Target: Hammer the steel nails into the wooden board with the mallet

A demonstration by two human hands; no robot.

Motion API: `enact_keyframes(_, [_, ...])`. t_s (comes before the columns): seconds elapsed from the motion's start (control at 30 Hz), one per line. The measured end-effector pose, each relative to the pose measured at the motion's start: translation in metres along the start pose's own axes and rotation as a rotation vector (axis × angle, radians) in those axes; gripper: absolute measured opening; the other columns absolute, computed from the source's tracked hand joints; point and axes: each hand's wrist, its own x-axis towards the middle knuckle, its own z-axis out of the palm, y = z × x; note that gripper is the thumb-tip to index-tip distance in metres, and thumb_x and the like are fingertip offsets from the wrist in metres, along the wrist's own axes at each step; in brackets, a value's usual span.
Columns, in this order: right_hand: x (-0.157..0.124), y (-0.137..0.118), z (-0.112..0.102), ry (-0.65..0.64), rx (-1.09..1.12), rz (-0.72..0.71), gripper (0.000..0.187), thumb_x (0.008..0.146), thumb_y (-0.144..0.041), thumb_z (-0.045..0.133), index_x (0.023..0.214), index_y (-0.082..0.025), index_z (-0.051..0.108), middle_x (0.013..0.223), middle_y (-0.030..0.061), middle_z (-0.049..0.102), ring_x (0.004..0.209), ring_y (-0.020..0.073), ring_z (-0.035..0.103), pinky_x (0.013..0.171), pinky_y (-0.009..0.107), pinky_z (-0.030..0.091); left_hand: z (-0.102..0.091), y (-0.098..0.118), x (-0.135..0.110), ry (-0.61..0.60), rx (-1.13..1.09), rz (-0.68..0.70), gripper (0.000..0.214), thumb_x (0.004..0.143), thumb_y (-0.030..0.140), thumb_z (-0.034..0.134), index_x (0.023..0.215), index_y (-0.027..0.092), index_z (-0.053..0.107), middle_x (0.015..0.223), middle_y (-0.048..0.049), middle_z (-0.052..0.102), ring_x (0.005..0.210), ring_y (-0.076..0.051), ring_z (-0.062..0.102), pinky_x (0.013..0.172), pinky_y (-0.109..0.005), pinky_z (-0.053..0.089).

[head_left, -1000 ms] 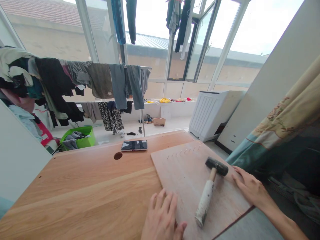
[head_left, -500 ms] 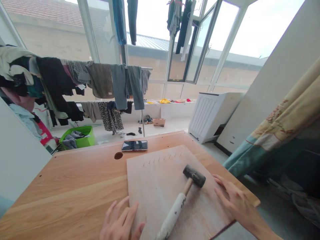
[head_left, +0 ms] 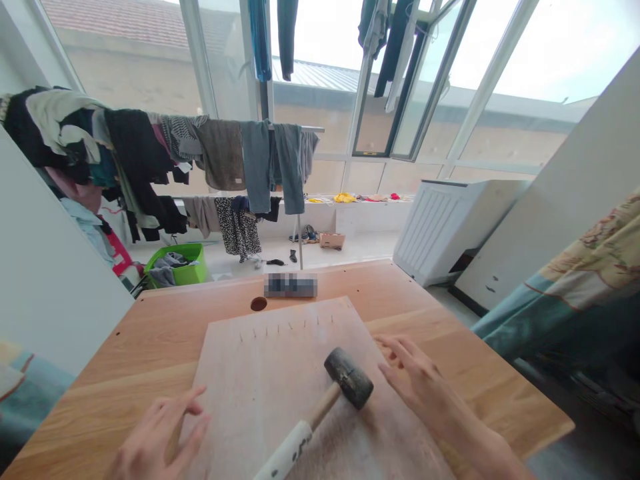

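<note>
A flat wooden board (head_left: 250, 393) lies on the table, with a row of several thin nails (head_left: 279, 329) standing along its far edge. Resting on the board is a rubber mallet (head_left: 349, 377); its black head points to the far right, and its white-wrapped handle runs toward me. My left hand (head_left: 157, 433) is open at the board's left edge, thumb and fingers apart. At the right edge, my right hand (head_left: 420, 380) is open too, fingers stretched along the side of the board. Neither hand touches the mallet.
Beneath the board is a wooden table (head_left: 500, 380) with a round hole (head_left: 259, 304). A blurred-out phone (head_left: 291, 285) lies at its far edge. Beyond stand a laundry rack (head_left: 313, 129), a green basket (head_left: 193, 270) and a white cabinet (head_left: 440, 227). A curtain (head_left: 565, 293) hangs at right.
The board has slid left and turned on the table, carrying the mallet and nails with it. Both hands have moved along with its edges. My view has shifted slightly.
</note>
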Motion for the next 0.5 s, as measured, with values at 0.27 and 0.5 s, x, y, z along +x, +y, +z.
enact_keyframes(0.27, [0.128, -0.026, 0.048, -0.207, 0.125, -0.151, 0.020, 0.084, -0.013, 0.060, 0.098, -0.018, 0.073, 0.092, 0.0063, 0.070, 0.082, 0.0192, 0.066, 0.081, 0.035, 0.054, 0.030, 0.019, 0.105, -0.254, -0.364, -0.135, 0.035, 0.087, 0.042, 0.058, 0.111, 0.019, 0.067, 0.088, -0.0026, 0.074, 0.068, -0.017, 0.068, 0.065, -0.028, 0.057])
enact_keyframes(0.5, [0.134, -0.043, 0.043, -0.295, 0.099, -0.221, 0.027, 0.084, -0.008, 0.062, 0.106, -0.019, 0.073, 0.098, 0.0059, 0.072, 0.078, 0.0156, 0.066, 0.080, 0.029, 0.050, 0.046, 0.018, 0.117, -0.217, -0.510, -0.188, 0.028, 0.083, 0.044, 0.064, 0.095, 0.021, 0.072, 0.091, -0.0038, 0.080, 0.088, -0.023, 0.076, 0.085, -0.034, 0.060])
